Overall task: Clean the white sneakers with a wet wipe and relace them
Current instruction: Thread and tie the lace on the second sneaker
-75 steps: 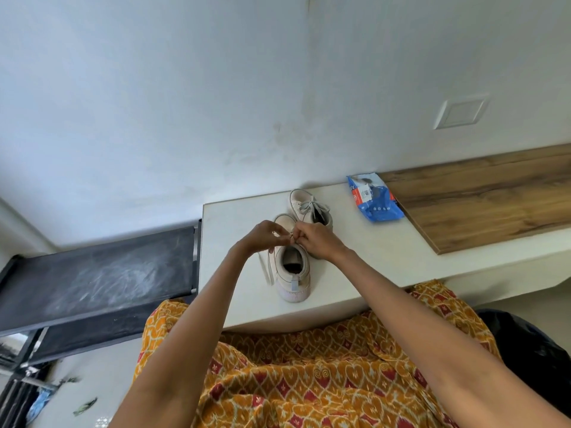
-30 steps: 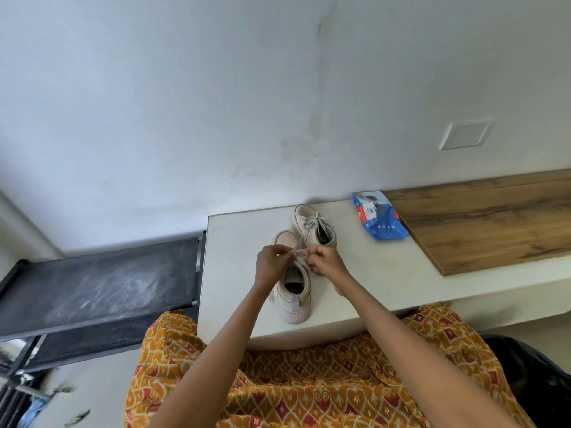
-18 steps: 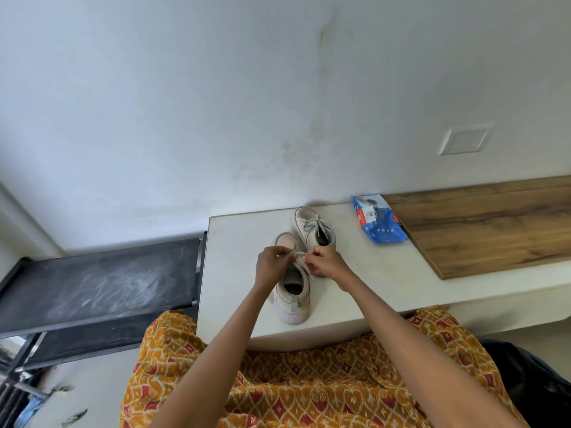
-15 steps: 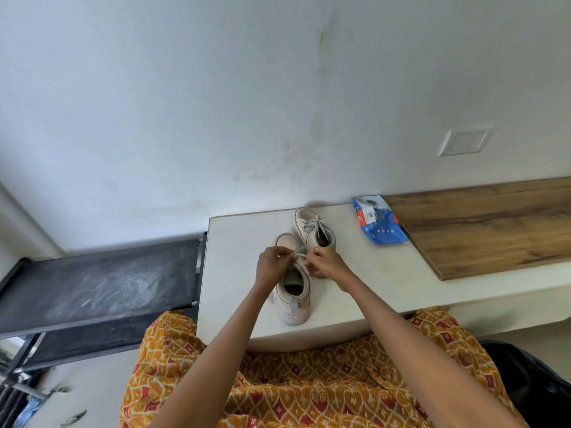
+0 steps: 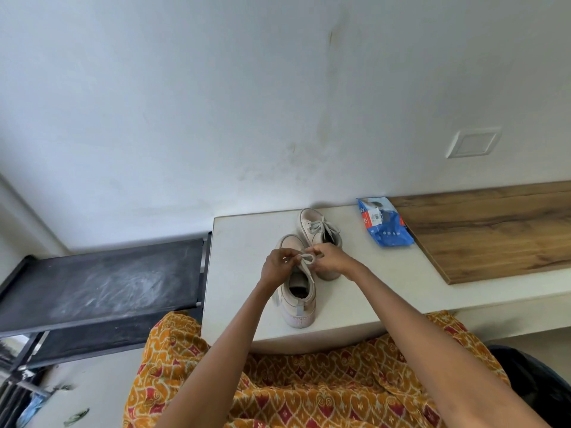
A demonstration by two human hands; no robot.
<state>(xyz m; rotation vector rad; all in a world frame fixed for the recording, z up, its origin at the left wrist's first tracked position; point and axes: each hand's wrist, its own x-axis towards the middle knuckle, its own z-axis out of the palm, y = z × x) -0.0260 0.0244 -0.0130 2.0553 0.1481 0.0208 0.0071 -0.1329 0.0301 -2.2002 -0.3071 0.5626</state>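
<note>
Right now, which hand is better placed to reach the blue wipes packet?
The right hand. The blue wipes packet lies on its side of the sneakers; the left hand would cross both. Both hands pinch the lace, so it must let go first.

I see a pale grey-white painted wall (image 5: 216, 103) with faint brownish stains and a blank white rectangular switch plate (image 5: 472, 143) set into it. Below it runs a cream-white stone counter (image 5: 247, 267), with a brown wood-grain board (image 5: 488, 230) lying on its right part. Beside the counter on the left stands a dusty black metal rack (image 5: 102, 285). The floor (image 5: 99, 384) is light.
</note>
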